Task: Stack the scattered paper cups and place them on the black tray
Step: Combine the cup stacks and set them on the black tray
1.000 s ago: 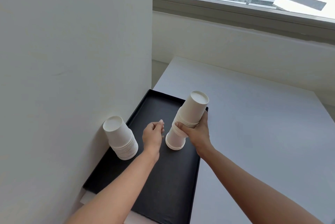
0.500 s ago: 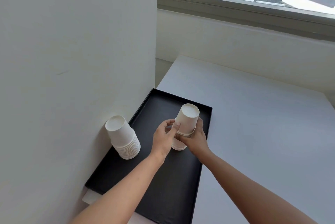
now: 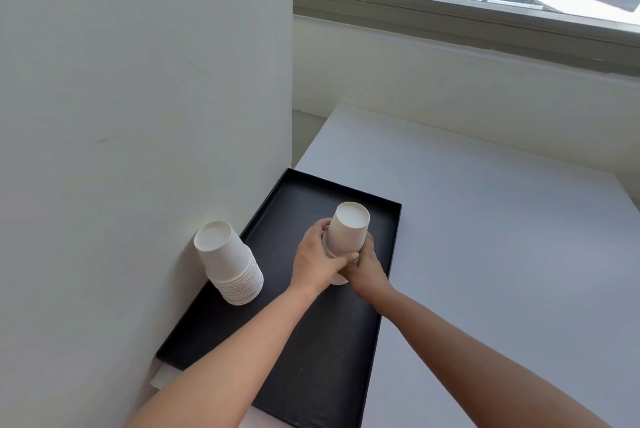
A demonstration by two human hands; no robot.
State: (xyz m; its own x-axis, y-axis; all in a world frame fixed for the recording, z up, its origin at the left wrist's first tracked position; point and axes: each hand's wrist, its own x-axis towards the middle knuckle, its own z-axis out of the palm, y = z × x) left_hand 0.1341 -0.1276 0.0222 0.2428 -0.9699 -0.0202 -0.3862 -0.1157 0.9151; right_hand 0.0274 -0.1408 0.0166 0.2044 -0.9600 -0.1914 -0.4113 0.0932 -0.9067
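A stack of white paper cups (image 3: 348,231) stands upside down, its flat bottom on top, leaning a little to the left. The fingers (image 3: 341,261) of the left hand (image 3: 317,259) and the right hand (image 3: 367,264) curl around its lower part, so most rims are hidden. Only a piece of the lowest rim shows under the fingers, at the floor of the black tray (image 3: 311,358).

Left of the fingers and apart from them, a second stack (image 3: 230,268) also stands upside down, with many rims packed at its base. It stands inside the tray at the left rim. The tray is flat, rectangular, matte, with a low rim; it stretches beyond the fingers and back toward the person.
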